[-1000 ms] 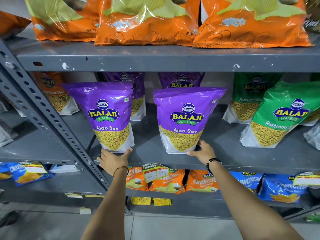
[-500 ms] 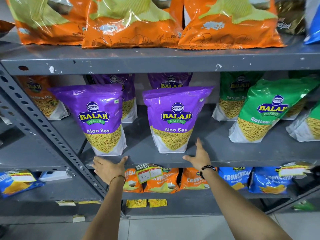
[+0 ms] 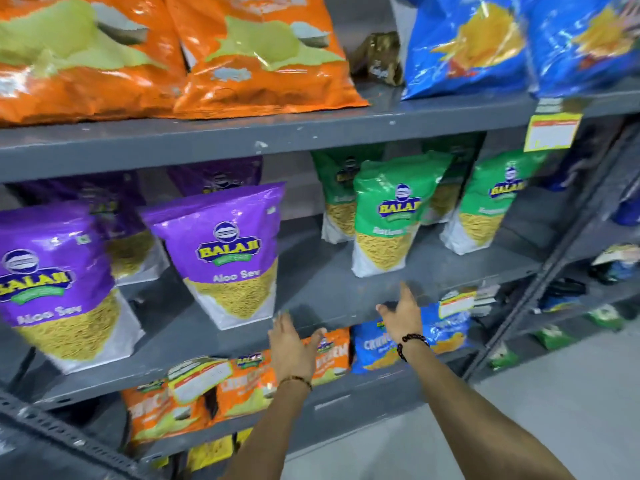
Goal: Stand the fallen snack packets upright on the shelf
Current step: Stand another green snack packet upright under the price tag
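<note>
Two purple Aloo Sev packets stand upright on the grey middle shelf [image 3: 329, 292]: one at far left [image 3: 59, 285], one left of centre [image 3: 225, 251]. Right of them a green Ratlami Sev packet [image 3: 388, 216] stands at the front, with another green packet [image 3: 491, 206] further right. My left hand [image 3: 291, 344] hovers empty at the shelf's front edge, fingers apart, right of the second purple packet. My right hand [image 3: 401, 313] is open too, just below the front green packet and not touching it.
Orange packets [image 3: 256, 57] and blue packets [image 3: 467, 46] lie on the top shelf. Small orange [image 3: 242, 382] and blue [image 3: 377, 344] packets fill the shelf below. More purple and green packets stand behind. A grey upright post [image 3: 540, 278] sits at right, with floor beyond.
The view has swung right. Both hands have left the two purple packets and moved right along the shelf edge, toward the green packets.
</note>
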Action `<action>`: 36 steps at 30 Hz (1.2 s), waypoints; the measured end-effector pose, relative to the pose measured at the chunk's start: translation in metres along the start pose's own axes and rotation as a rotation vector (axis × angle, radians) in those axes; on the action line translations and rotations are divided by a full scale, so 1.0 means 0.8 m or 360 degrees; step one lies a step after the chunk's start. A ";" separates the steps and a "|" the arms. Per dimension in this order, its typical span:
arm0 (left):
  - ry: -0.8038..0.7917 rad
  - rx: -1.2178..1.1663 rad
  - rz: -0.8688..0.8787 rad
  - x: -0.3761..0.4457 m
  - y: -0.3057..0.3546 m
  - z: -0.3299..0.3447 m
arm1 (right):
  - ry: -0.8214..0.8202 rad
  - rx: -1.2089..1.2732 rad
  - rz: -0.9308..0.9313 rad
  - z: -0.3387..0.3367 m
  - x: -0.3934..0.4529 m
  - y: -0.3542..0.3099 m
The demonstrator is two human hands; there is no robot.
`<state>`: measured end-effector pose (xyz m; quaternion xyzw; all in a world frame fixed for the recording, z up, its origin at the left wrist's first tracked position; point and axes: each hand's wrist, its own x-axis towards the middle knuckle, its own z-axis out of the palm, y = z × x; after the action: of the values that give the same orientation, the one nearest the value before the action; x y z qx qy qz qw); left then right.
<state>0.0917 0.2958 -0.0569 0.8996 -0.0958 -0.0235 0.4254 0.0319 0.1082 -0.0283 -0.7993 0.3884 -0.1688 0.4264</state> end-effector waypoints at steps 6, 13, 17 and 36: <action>-0.0196 0.0042 -0.0007 0.049 0.070 0.082 | -0.0138 -0.0094 -0.0030 -0.057 0.087 0.029; -0.0264 0.0029 -0.0154 0.098 0.126 0.128 | -0.0515 -0.0048 -0.0125 -0.080 0.171 0.029; -0.0282 -0.0038 -0.0263 0.108 0.136 0.137 | -0.0665 0.0134 -0.0064 -0.075 0.197 0.023; -0.0173 -0.0208 -0.0233 0.082 0.128 0.127 | -0.0711 0.0167 -0.0271 -0.071 0.183 0.035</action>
<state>0.1280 0.1424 -0.0401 0.8720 -0.0510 -0.1094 0.4744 0.0783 -0.0446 -0.0267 -0.8234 0.2063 -0.0431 0.5269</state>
